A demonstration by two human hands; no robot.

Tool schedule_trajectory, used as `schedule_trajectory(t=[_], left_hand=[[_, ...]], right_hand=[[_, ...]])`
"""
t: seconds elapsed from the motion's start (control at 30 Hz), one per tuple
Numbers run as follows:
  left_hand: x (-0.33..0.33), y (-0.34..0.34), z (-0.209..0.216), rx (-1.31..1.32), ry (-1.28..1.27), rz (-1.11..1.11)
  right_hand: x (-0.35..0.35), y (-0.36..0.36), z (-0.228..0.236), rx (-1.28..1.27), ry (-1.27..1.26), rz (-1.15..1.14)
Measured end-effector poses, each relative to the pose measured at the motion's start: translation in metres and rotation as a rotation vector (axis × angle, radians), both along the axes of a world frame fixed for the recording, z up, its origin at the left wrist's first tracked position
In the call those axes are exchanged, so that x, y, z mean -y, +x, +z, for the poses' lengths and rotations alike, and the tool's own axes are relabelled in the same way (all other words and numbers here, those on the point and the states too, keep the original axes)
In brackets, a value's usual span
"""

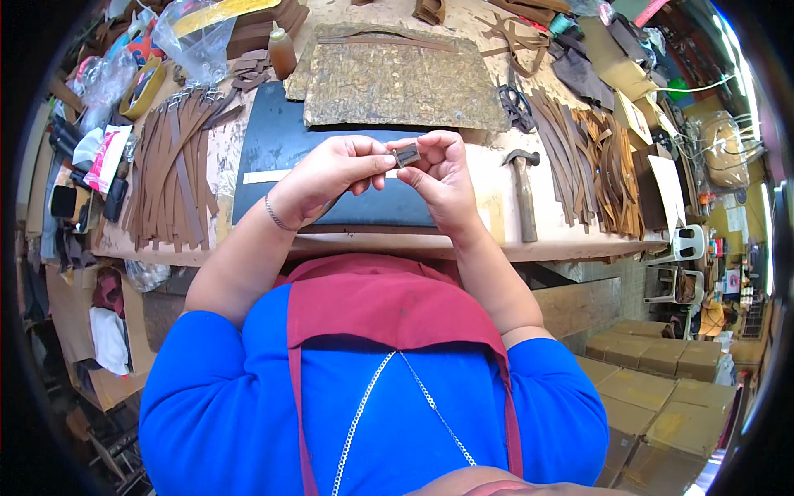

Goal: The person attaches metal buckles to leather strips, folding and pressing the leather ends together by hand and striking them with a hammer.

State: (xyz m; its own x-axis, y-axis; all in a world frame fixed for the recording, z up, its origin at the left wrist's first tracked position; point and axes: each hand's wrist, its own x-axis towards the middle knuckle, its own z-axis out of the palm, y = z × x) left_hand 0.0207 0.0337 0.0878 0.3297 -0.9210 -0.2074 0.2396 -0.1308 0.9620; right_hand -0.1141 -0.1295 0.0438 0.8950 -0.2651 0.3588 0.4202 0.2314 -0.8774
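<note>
Above a dark blue-black mat [331,215] on the workbench, both hands meet at a small rectangular metal buckle [406,155] with something dark brown inside its frame. My left hand [341,172] pinches its left side between thumb and fingers. A thin dark strip seems to run back under the left palm, mostly hidden. From the other side, my right hand [442,175] grips the buckle with thumb and curled fingertips. Right of the mat lies a hammer [523,194] with its head away from me.
Brown strap bundles lie left [169,178] and right [571,161], the left one with metal buckles at its far ends. A rough worn board [397,83] sits behind the mat. Beyond are a glue bottle [281,54], scissors [517,107] and stacked brown pieces [256,33].
</note>
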Motion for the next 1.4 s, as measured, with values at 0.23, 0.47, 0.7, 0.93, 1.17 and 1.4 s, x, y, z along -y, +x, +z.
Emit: schedule_trajectory(t=[0.23,0.47,0.7,0.93,1.17,1.4], left_hand=[[0.001,-0.005,0.002,-0.038,0.003,0.033],[0.0,-0.005,0.001,-0.036,0.021,0.0],[0.001,-0.009,0.001,-0.023,0.014,0.027],[0.002,-0.011,0.0,-0.01,0.006,0.049],[0.001,-0.02,0.011,0.097,-0.037,0.057],[0.0,-0.022,0.013,0.443,0.026,0.05]], right_hand=[[0.003,-0.003,0.0,-0.02,-0.062,-0.022],[0.007,-0.007,0.001,-0.027,-0.135,-0.015],[0.007,-0.01,0.005,-0.029,-0.207,-0.048],[0.007,-0.013,0.014,-0.017,-0.347,-0.1],[0.017,-0.019,0.02,-0.216,-0.001,0.068],[0.019,-0.024,0.023,-0.269,0.368,0.338]])
